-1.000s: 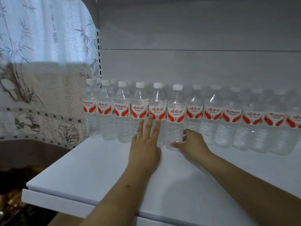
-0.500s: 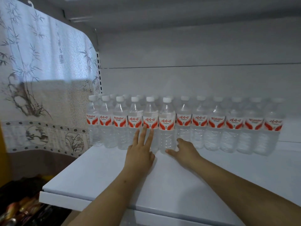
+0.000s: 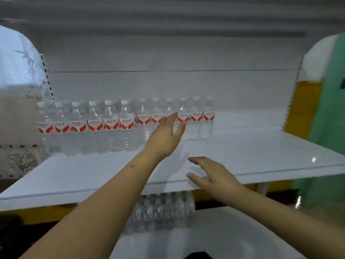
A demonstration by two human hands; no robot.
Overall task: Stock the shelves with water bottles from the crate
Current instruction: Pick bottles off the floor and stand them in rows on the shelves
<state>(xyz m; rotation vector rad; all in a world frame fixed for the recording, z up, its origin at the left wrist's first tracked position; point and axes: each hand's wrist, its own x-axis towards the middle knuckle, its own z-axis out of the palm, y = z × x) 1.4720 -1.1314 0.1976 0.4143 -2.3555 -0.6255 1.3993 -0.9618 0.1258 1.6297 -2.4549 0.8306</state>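
Both hands lifted off bottles | left hand point(image 3: 165, 138) grip spread | right hand point(image 3: 214, 176) grip spread | clear ribbed bottles point(image 3: 112, 126), glossy shelf point(image 3: 261, 156)

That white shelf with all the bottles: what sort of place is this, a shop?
Probably a small shop or its stockroom. The white shelf hangs on a slotted metal upright, a long row of matching water bottles lines its back, and more bottles sit on the shelf below.

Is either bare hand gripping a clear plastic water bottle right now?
No: the left hand and right hand are both open and empty above the white shelf.
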